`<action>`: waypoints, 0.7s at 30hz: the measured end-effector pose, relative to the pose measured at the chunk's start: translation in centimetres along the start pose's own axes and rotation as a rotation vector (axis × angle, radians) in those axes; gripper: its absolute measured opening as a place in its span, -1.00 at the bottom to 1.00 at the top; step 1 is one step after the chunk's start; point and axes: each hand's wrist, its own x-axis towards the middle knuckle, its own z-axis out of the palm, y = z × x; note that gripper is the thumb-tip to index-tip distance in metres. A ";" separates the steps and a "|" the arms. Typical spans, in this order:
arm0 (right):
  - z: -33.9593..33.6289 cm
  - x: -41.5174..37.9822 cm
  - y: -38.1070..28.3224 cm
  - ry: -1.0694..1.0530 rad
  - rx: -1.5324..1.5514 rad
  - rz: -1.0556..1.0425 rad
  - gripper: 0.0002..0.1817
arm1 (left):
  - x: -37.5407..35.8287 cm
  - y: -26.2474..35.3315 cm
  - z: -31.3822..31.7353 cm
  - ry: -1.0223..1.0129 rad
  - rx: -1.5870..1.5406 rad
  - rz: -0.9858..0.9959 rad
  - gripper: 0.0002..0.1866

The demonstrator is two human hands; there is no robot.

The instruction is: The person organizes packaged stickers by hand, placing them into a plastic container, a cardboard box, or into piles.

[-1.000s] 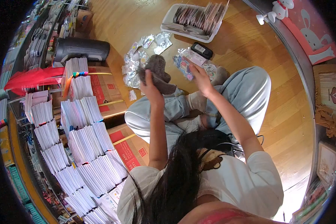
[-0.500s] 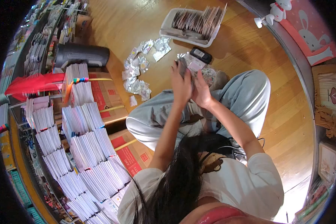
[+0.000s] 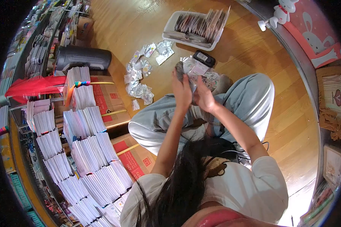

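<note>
My left hand is wrapped round a dark grey object whose top end sticks out above the fingers; what it is I cannot make out. Close on its right, my right hand has its fingers pressed together, and anything in them is too small to name. Beyond the hands lie clear plastic packets and a black object with a pale label. A loose curve of small shiny packets spreads over the floor to the left. Patterned packets lie beside my foot.
A white bin full of upright packets stands ahead. Stacked booklets, cardboard boxes and a black cylinder are on the left. Along the right edge runs a shelf border with a rabbit figure at its top.
My hands have drawn slightly apart at the fingers, and the grey object shows more clearly in my left hand. The view has shifted slightly.
</note>
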 end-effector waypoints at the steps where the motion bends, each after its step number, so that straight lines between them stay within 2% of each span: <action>1: -0.7 0.4 -0.1 0.114 0.067 0.078 -0.33 | -1.1 1.5 0.1 -0.022 0.034 0.111 -0.45; 4: -1.0 0.4 -0.9 0.019 0.240 0.103 -0.32 | -2.3 3.1 0.5 -0.110 0.416 0.352 -0.44; 5: -0.7 0.4 -0.8 0.017 0.185 0.035 -0.32 | -1.3 3.3 0.3 -0.135 0.417 0.396 -0.51; 8: -0.5 0.4 -0.8 0.069 0.082 0.065 -0.34 | 1.5 2.4 0.3 -0.166 0.375 0.418 -0.52; 9: -0.6 0.5 -0.8 0.045 0.069 0.076 -0.33 | 2.0 2.1 0.8 -0.040 0.381 0.424 -0.59; 12: -2.2 0.8 1.3 -0.021 0.017 0.114 -0.36 | 3.6 -0.5 0.3 -0.158 0.071 -0.103 -0.62; 13: -2.2 1.0 1.8 0.001 -0.053 0.076 -0.37 | 3.9 -1.7 -0.5 -0.258 0.262 -0.150 -0.59; 14: -2.5 0.9 1.8 -0.007 -0.073 0.053 -0.36 | 3.2 -2.6 -0.2 -0.224 0.137 -0.261 -0.57; 16: -1.0 0.4 0.9 -0.031 -0.104 0.000 -0.35 | 0.9 1.1 -1.3 -0.152 -0.105 -0.473 -0.53; 17: -2.4 1.4 1.6 0.023 -0.072 -0.018 -0.30 | -0.5 -0.6 -0.3 -0.154 -0.177 -0.334 -0.50; 20: -1.6 1.0 -0.3 0.049 -0.048 -0.013 -0.31 | -3.3 1.0 1.6 0.101 0.037 0.125 -0.50; 21: -2.8 1.5 0.6 0.153 -0.075 0.036 -0.21 | -3.0 0.5 1.3 0.023 0.026 0.172 -0.52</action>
